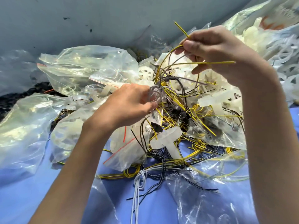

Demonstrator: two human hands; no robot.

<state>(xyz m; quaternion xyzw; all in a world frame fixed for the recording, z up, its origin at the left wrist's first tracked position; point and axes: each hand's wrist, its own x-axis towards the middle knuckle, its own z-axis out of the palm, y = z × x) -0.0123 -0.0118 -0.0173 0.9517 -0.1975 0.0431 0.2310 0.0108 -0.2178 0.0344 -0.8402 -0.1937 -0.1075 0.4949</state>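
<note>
A tangle of yellow-and-black wires [181, 101] lies in the middle of a heap of clear plastic bags and white plastic parts. My right hand [216, 50] is raised above the heap and pinches yellow wires [215, 62]; their ends stick out up-left and to the right. My left hand [129, 102] sits lower, at the heap's centre, its fingers curled round a small coil of grey wire [156, 94]. Dark and yellow strands run between the two hands.
Clear zip bags [84, 65] pile up at the left and back. White T-shaped plastic parts [166, 139] lie among the wires. White and black wires [140, 177] trail over the blue cloth [24, 199] in front. A grey wall [97, 21] rises behind.
</note>
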